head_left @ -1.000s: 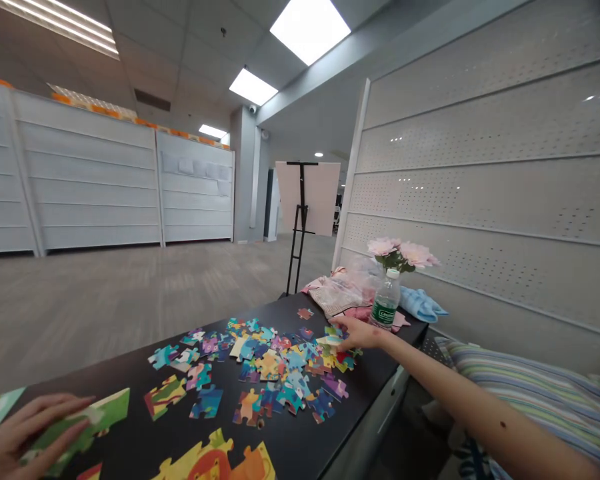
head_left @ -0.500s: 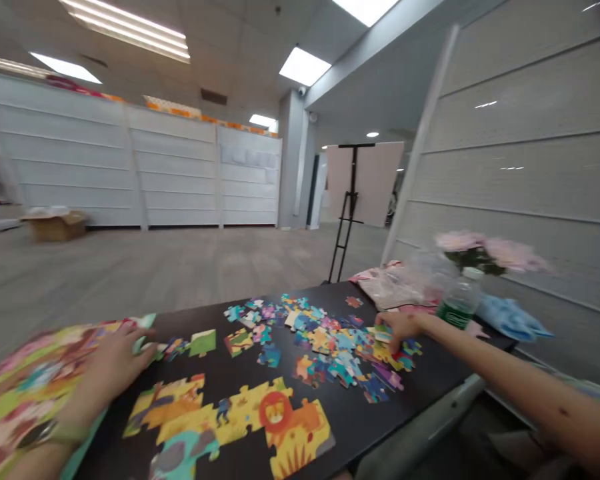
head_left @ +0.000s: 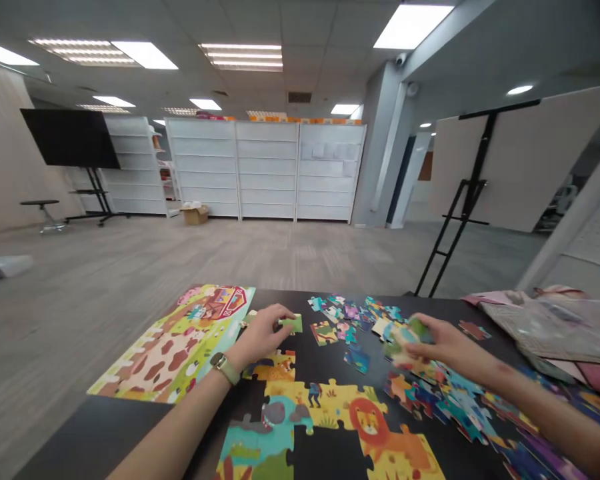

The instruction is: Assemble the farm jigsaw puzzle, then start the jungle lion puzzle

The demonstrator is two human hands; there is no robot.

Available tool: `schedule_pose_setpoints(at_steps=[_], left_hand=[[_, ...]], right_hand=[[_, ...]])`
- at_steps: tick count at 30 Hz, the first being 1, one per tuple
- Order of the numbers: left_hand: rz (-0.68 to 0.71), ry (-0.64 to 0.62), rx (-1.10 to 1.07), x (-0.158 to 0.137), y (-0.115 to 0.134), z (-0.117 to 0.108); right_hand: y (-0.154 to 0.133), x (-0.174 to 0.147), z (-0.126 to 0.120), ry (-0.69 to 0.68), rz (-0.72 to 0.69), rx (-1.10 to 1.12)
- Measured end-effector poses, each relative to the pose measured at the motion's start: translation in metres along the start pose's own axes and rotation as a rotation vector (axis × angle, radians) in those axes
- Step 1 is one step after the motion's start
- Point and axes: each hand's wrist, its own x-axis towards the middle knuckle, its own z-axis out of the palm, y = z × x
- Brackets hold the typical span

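Note:
My left hand [head_left: 264, 331], a watch on its wrist, hovers low over the table with fingers bent and apart. Its fingertips are at a green puzzle piece [head_left: 295, 323]; whether they touch it I cannot tell. My right hand [head_left: 437, 343] pinches a light-green and pale puzzle piece [head_left: 403, 343], blurred by motion, above the loose pieces [head_left: 460, 397]. Nearest me lies a partly joined puzzle, with a lion section [head_left: 370, 420] at right and a teal section with a grey animal [head_left: 267, 423] at left.
A farm picture sheet [head_left: 165, 353] lies left of my left hand on the dark table [head_left: 110, 427]. Plastic-wrapped bags [head_left: 540, 327] sit at the right. Beyond the table stand an easel [head_left: 460, 207], white shelves [head_left: 267, 170] and a screen on a stand [head_left: 73, 137].
The view has swung left. My right hand has lifted a puzzle piece from the pile and brought it leftward. My left hand has moved from the picture sheet's edge to the green piece.

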Motion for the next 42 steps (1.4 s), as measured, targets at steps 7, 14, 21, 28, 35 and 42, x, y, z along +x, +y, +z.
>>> schedule_pose_setpoints(at_steps=[7, 14, 21, 28, 35, 42], left_hand=[[-0.108, -0.119, -0.327, -0.007, 0.011, 0.043], [-0.234, -0.045, -0.437, -0.002, -0.008, 0.023], [-0.327, -0.066, -0.516, -0.003, -0.01, 0.029], [-0.369, -0.023, -0.524, -0.003, 0.005, 0.019], [-0.369, -0.03, -0.31, 0.0, -0.002, -0.02], [-0.318, -0.136, -0.023, -0.003, -0.021, -0.018]], right_hand=[[-0.082, 0.015, 0.152, -0.295, -0.01, 0.483], [-0.049, 0.019, 0.13, -0.017, -0.134, -0.039], [-0.038, 0.024, 0.128, 0.113, -0.216, -0.204], [-0.049, 0.013, 0.136, 0.087, -0.349, -0.183], [-0.051, 0.009, 0.139, 0.058, -0.316, -0.122], [-0.055, 0.007, 0.138, 0.003, -0.252, -0.092]])
